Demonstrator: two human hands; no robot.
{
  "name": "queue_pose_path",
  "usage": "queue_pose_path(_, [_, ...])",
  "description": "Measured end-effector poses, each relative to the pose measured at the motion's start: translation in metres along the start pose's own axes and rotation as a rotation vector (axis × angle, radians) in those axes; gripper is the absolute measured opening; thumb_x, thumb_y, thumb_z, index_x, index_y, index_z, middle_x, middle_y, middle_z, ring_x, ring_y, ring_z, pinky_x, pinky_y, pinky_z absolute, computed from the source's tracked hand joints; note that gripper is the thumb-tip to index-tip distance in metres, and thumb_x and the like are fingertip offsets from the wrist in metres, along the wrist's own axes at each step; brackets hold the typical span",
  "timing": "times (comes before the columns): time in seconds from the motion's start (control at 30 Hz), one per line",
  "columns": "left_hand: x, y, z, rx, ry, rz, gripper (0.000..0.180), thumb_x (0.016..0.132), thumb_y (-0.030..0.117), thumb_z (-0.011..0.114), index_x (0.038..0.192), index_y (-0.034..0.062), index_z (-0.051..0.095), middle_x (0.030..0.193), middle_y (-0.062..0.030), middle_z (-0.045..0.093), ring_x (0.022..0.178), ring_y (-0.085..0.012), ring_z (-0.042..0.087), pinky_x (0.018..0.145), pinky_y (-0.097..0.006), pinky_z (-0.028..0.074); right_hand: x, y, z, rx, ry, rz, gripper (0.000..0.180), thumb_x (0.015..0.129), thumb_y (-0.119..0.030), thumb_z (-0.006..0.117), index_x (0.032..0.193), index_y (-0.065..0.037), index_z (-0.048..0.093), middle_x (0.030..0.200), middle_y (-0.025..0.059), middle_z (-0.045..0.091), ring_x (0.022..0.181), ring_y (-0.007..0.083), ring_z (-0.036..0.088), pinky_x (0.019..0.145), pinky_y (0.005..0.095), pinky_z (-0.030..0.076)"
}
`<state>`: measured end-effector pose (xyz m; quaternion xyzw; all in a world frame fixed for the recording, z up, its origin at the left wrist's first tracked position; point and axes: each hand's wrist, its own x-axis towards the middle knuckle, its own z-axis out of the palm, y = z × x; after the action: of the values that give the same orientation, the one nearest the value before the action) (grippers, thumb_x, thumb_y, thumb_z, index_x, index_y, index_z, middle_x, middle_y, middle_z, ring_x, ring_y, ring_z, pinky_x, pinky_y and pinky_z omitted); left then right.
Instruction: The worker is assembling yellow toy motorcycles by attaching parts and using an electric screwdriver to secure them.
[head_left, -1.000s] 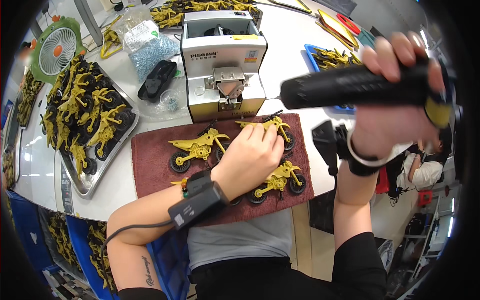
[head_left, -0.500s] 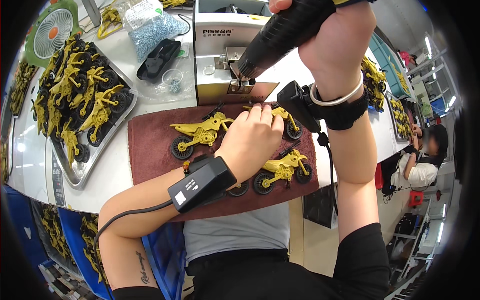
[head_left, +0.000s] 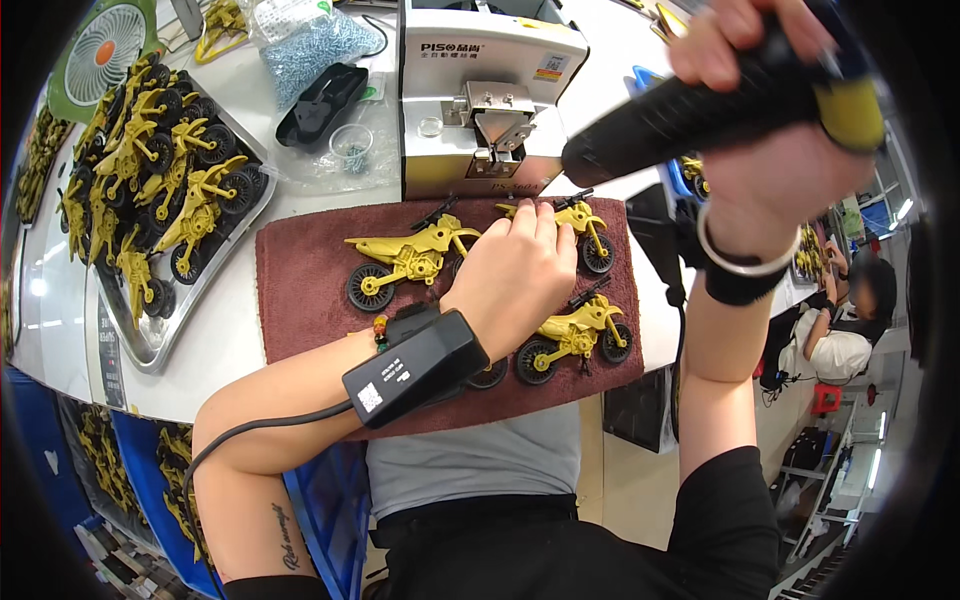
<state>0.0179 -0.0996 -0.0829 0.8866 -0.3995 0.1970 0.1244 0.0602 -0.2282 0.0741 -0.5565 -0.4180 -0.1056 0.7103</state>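
My right hand [head_left: 775, 175] is closed round a black electric screwdriver [head_left: 680, 125] with a yellow end, raised over the table's right side and blurred by motion. Its tip points left, beside the grey screw feeder machine [head_left: 440, 105]. My left hand [head_left: 515, 265] lies over a yellow toy motorcycle [head_left: 592, 224] on a brown towel [head_left: 300, 250], fingers bent onto it; the palm hides part of it. To the left lies another toy motorcycle [head_left: 415, 258], and nearer me a third toy motorcycle [head_left: 572, 332]. A wheel of one more shows beside my left wrist.
A metal tray [head_left: 150, 352] heaped with toy motorcycles stands at the left, near a green fan [head_left: 105, 65]. Behind the towel are a bag of screws [head_left: 315, 60], a black case [head_left: 322, 105] and a clear cup [head_left: 350, 145]. Another person [head_left: 830, 335] sits far right.
My right hand has carried the screwdriver to the right, away from the front of the screw feeder. My left hand and the toy motorcycle under it have shifted slightly right.
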Motion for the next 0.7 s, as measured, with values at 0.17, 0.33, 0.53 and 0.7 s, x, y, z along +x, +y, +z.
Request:
queue_pose_path(0.17, [0.005,0.002,0.004,-0.025,0.04,0.007,0.033,0.075,0.009,0.054,0.106,-0.0025,0.057,0.107,-0.0203,0.058,0.096,-0.027,0.058,0.077,-0.032,0.049,-0.033,-0.019,-0.019,-0.093,0.118,0.167,0.023,0.084,-0.021,0.049,0.095,-0.001,0.05,0.08,0.0063,0.046,0.065,0.0147,0.046,0.066,0.0301,0.037])
queue_pose_path(0.33, [0.003,-0.001,0.002,-0.095,0.029,0.006,0.034,0.074,0.009,0.053,0.106,-0.002,0.056,0.107,-0.0198,0.058,0.099,-0.0294,0.057,0.079,-0.036,0.048,-0.049,-0.004,-0.029,-0.158,0.234,0.189,0.02,0.082,-0.017,0.052,0.094,-0.001,0.05,0.075,0.0068,0.048,0.062,0.0146,0.047,0.062,0.0297,0.039])
queue_pose_path(0.53, [0.005,0.0,-0.004,-0.092,-0.07,0.009,0.036,0.074,0.008,0.053,0.108,-0.0017,0.056,0.11,-0.0196,0.056,0.101,-0.0297,0.055,0.079,-0.035,0.048,-0.05,0.008,-0.036,-0.118,0.253,0.215,0.014,0.082,-0.017,0.053,0.086,-0.005,0.047,0.074,0.0051,0.048,0.06,0.0134,0.048,0.061,0.0281,0.039])
queue_pose_path(0.7, [0.006,0.0,-0.006,-0.086,-0.107,-0.006,0.037,0.074,0.008,0.052,0.109,-0.0014,0.056,0.112,-0.0192,0.054,0.101,-0.0291,0.053,0.08,-0.035,0.046,-0.051,0.019,-0.032,-0.146,0.28,0.226,0.015,0.081,-0.017,0.054,0.086,-0.004,0.047,0.073,0.0053,0.048,0.057,0.0133,0.049,0.059,0.0275,0.04])
